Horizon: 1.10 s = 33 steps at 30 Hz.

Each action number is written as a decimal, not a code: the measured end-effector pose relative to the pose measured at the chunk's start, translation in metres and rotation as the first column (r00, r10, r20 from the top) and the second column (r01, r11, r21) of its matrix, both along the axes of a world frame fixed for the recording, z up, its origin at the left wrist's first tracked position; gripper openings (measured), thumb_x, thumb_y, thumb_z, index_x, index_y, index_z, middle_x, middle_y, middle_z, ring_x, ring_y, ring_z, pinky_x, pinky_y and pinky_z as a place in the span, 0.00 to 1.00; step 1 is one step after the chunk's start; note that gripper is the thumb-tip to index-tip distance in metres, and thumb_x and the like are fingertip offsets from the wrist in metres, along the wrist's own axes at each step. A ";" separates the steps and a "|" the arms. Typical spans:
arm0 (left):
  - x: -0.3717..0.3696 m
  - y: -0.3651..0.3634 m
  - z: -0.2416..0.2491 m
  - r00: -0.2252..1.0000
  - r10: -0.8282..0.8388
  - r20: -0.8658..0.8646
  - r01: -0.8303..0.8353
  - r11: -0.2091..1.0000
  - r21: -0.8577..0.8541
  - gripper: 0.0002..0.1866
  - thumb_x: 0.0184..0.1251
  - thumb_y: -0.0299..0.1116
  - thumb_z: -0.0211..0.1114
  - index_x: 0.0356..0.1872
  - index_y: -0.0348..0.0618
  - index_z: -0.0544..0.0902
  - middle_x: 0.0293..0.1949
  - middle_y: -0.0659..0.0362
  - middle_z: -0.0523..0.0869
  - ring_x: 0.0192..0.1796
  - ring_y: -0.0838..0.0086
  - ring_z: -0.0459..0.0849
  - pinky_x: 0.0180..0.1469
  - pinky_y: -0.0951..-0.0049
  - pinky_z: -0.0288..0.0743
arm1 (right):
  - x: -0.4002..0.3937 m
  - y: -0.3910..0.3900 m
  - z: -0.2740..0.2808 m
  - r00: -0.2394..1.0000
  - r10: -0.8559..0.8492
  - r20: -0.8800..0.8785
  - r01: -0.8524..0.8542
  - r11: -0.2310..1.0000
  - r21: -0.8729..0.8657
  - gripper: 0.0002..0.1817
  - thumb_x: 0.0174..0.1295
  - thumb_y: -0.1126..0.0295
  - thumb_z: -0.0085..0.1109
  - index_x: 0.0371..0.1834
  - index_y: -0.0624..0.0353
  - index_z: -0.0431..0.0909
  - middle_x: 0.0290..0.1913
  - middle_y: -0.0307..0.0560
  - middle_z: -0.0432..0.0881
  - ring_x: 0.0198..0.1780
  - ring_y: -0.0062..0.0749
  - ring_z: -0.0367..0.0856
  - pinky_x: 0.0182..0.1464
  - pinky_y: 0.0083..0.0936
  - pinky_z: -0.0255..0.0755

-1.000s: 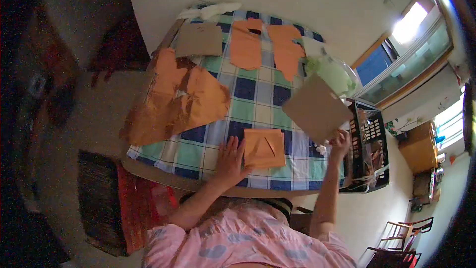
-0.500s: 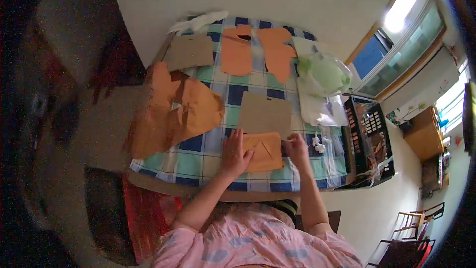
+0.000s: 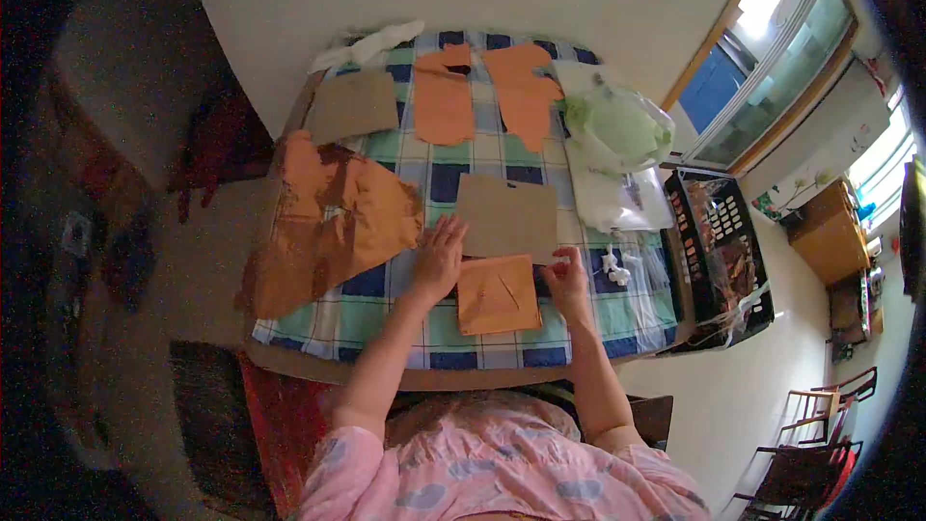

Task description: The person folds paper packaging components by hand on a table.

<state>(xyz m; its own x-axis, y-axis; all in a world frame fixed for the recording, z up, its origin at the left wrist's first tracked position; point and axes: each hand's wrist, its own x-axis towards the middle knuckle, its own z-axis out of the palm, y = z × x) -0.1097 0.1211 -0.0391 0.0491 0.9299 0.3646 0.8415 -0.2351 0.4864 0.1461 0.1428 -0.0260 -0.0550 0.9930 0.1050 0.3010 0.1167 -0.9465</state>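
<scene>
A grey-brown cardboard piece (image 3: pixel 506 217) with a small notch at its top edge lies on the checked cloth. My left hand (image 3: pixel 441 259) rests at its left edge, fingers stretched out and holding nothing. At its lower right corner is my right hand (image 3: pixel 567 282), fingers bent; what they pinch, if anything, is hidden. Between my hands, just below the cardboard, a small orange leather-like rectangle (image 3: pixel 499 304) lies flat, with a slanting dark line on its surface. A large, irregular orange leather-like sheet (image 3: pixel 371 198) spreads out left of my left hand.
Two cut orange pieces (image 3: pixel 444 106) (image 3: pixel 523 101) and another cardboard piece (image 3: pixel 352 104) lie farther back. On the right are a green plastic bag (image 3: pixel 617 130), a white sheet (image 3: pixel 612 198) and a crumpled white scrap (image 3: pixel 614 268). A black crate (image 3: pixel 719 260) stands beside the table.
My left hand has moved off the orange rectangle, up and left to the cardboard's edge. My right hand has shifted slightly left to the cardboard's lower right corner. The view has moved a little.
</scene>
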 end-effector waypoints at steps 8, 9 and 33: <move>0.006 -0.017 -0.008 0.988 0.032 -0.151 -0.030 0.999 0.015 0.21 0.68 0.34 0.53 0.61 0.41 0.70 0.66 0.51 0.67 0.71 0.59 0.60 0.70 0.52 0.52 | 0.002 0.004 -0.007 0.895 0.101 0.434 -0.123 0.992 0.023 0.11 0.58 0.66 0.63 0.34 0.63 0.76 0.28 0.46 0.80 0.32 0.29 0.75 0.35 0.30 0.70; 0.006 -0.018 -0.006 0.988 0.034 -0.153 -0.031 0.999 0.021 0.21 0.68 0.34 0.53 0.60 0.41 0.70 0.66 0.52 0.67 0.71 0.59 0.60 0.70 0.52 0.52 | 0.001 0.005 -0.008 0.899 0.122 0.422 -0.138 0.990 0.009 0.12 0.59 0.65 0.62 0.35 0.64 0.76 0.29 0.46 0.81 0.32 0.28 0.76 0.35 0.27 0.71; -0.010 0.030 -0.057 0.793 0.162 0.588 -0.205 0.979 0.006 0.14 0.62 0.32 0.62 0.46 0.36 0.77 0.33 0.52 0.83 0.33 0.64 0.83 0.38 0.67 0.76 | -0.001 0.053 0.025 0.950 -0.109 0.293 0.107 0.994 0.023 0.16 0.60 0.66 0.55 0.49 0.60 0.71 0.37 0.58 0.84 0.38 0.47 0.84 0.42 0.35 0.75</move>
